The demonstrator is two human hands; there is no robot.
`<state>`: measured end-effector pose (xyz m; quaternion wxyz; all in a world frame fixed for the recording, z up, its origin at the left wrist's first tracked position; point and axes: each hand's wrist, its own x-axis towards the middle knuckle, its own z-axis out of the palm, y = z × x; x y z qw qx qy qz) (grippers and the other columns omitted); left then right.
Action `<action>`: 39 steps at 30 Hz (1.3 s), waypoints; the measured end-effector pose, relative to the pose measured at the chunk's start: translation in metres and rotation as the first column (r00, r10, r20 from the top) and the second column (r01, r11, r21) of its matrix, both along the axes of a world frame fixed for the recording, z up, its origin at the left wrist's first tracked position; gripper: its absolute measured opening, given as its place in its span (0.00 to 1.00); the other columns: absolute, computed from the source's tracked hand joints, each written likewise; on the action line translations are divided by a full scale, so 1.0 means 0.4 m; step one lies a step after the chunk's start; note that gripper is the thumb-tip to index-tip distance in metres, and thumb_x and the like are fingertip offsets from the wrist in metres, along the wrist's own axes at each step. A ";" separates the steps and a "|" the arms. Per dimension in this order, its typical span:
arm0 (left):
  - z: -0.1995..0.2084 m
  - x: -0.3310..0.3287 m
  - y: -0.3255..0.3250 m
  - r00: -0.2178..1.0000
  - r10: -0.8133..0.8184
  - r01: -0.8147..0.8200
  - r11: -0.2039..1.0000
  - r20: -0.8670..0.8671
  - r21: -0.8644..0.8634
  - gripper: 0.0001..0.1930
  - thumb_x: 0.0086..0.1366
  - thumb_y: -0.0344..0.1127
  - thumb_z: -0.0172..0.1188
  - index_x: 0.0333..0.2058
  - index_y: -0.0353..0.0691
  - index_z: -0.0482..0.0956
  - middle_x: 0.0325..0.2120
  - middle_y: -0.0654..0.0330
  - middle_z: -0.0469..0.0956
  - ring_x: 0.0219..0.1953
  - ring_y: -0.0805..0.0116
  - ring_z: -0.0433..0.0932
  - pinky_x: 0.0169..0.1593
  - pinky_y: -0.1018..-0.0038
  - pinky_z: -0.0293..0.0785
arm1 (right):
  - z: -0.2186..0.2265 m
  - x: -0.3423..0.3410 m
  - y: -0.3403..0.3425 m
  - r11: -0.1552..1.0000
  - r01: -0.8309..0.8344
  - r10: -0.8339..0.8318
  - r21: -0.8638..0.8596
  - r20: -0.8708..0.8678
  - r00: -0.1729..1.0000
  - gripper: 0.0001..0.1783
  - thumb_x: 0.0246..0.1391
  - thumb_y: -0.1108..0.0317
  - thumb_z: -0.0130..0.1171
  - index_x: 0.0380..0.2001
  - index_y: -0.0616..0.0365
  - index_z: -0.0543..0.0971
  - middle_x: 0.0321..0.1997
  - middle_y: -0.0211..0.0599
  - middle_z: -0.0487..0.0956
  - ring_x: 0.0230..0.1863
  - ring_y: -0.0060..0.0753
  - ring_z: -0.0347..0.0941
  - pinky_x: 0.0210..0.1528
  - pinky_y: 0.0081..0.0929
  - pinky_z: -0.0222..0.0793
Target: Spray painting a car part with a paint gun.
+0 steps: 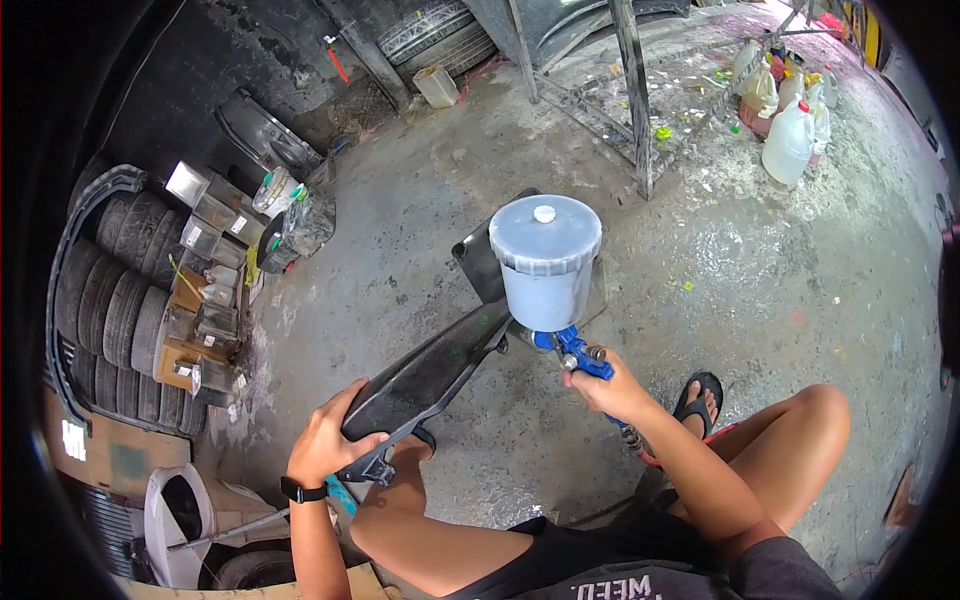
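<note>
Grey concrete floor [400, 240] spreads out all round, tyres [125, 310] stacked over on the left, pale plastic jugs [788, 148] grouped at the upper right, and right in the middle it's all about one slanting line. That line is the long black panel [425, 375], lying in front of the seated person, its long axis running from lower left, by the left knee, up and away to the right. Left hand [325, 437] has the near end: half-curled, fingers over the upper edge, thumb on the face, a firm-looking hold. So the left is clearly the nearer hand, in contact, while the right hand [612, 388] sits apart, to the right of the far half.

And what a handful on that side! Fingers closed round the handle of a blue spray gun [572, 352], a big translucent cup [545, 285] upright above it; whether a finger presses the trigger, I can't tell. Gun's front end faces left, toward the panel's narrow far end, close by, and from this angle I can't call the exact gap. The cup blocks part of the view there, and a dark flat piece [472, 250] shows behind it; joined to the panel or merely overlapping in view, no telling. Panel on the left, gun on the right, that slant between them: there's the key relation.
</note>
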<state>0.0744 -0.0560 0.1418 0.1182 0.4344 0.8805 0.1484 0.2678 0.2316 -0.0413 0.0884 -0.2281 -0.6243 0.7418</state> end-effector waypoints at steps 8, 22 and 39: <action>0.002 0.000 0.000 1.000 0.003 -0.003 1.000 -0.007 -0.012 0.39 0.42 0.38 0.73 0.54 0.29 0.68 0.48 0.40 0.74 0.52 0.48 0.74 0.55 0.66 0.68 | 0.012 -0.004 0.007 0.997 0.052 -0.054 -0.052 -0.052 0.997 0.02 0.48 0.74 0.49 0.26 0.59 0.71 0.11 0.24 0.63 0.10 0.18 0.56 0.13 0.22 0.50; -0.005 -0.010 -0.006 0.999 -0.030 0.030 1.000 -0.016 0.000 0.38 0.44 0.39 0.72 0.53 0.29 0.69 0.47 0.39 0.74 0.50 0.46 0.75 0.53 0.64 0.70 | -0.023 -0.001 0.027 0.983 0.105 -0.095 -0.149 0.074 0.993 0.03 0.49 0.72 0.52 0.26 0.60 0.72 0.11 0.25 0.63 0.09 0.19 0.55 0.12 0.22 0.48; 0.002 -0.006 0.001 0.998 0.030 -0.029 0.999 0.058 -0.012 0.38 0.43 0.37 0.73 0.53 0.29 0.68 0.47 0.39 0.75 0.50 0.49 0.76 0.52 0.65 0.71 | -0.075 -0.016 0.070 0.980 0.174 -0.151 -0.092 0.217 0.964 0.24 0.43 0.66 0.59 0.45 0.66 0.72 0.20 0.35 0.72 0.16 0.26 0.67 0.18 0.27 0.63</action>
